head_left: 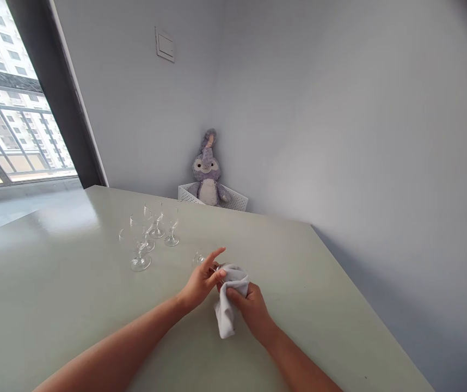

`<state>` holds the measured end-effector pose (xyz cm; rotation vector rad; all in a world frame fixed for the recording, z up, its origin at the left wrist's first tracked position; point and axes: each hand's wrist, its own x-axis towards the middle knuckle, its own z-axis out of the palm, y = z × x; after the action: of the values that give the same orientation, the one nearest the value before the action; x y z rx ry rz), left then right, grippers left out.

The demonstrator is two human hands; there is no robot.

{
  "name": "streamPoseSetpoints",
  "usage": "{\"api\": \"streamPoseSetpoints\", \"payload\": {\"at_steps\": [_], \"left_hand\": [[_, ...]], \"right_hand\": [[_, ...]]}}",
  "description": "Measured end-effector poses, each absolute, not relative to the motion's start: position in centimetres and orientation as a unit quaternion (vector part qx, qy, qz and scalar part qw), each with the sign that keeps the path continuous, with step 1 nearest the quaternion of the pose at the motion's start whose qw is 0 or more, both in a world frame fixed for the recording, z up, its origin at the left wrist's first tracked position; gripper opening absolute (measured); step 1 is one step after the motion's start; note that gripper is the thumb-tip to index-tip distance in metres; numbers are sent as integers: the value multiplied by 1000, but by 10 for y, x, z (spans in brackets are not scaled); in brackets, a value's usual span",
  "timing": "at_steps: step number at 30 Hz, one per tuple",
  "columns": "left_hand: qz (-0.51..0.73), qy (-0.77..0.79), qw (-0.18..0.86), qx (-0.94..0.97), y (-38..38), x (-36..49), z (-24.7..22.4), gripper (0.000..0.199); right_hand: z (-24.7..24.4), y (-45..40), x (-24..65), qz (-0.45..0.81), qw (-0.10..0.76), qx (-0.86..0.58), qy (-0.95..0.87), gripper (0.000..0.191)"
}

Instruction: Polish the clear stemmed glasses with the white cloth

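My left hand (201, 283) is closed round a stemmed glass (198, 259), its index finger stretched out. The clear foot of the glass points to the left, so the glass lies tilted on its side in my grip. My right hand (253, 310) grips a white cloth (227, 313), which is wrapped about the bowl end and hides it. A loose fold of the cloth hangs down toward me. Both hands are close together above the table.
Several clear stemmed glasses stand upright in a group on the pale green table (94, 316), the nearest being one glass (140, 262) at left. Behind the far edge, a purple plush rabbit (208, 177) sits in a white basket (237, 201). Walls meet behind it; a window is at left.
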<state>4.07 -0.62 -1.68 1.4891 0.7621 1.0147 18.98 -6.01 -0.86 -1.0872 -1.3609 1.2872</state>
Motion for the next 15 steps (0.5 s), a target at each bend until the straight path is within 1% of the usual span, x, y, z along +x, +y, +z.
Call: {"api": "streamPoseSetpoints", "payload": {"at_steps": [3,5,6,8,11,13,15], "left_hand": [[395,379,500,671,-9,40,-21,45],[378,409,425,713,-11,40,-23,43],[378,421,370,737,-11,40,-24,42],[393,416,226,788,-10,38,-22,38],[403,333,-12,853,-4,33,-14,31],[378,290,-99,873,0,29,-7,31],[356,285,-116,883,5,26,-2,33]], "right_hand": [[-17,-62,188,457,463,-460,-605,25],[-21,-58,190,465,477,-474,-576,25],[-21,-55,192,486,493,-482,-536,26],[-20,-48,198,541,535,-489,-426,26],[-13,-41,207,602,581,-459,-299,21],[-9,-40,210,636,584,-428,-267,20],[-6,-42,209,649,577,-419,-264,21]]}}
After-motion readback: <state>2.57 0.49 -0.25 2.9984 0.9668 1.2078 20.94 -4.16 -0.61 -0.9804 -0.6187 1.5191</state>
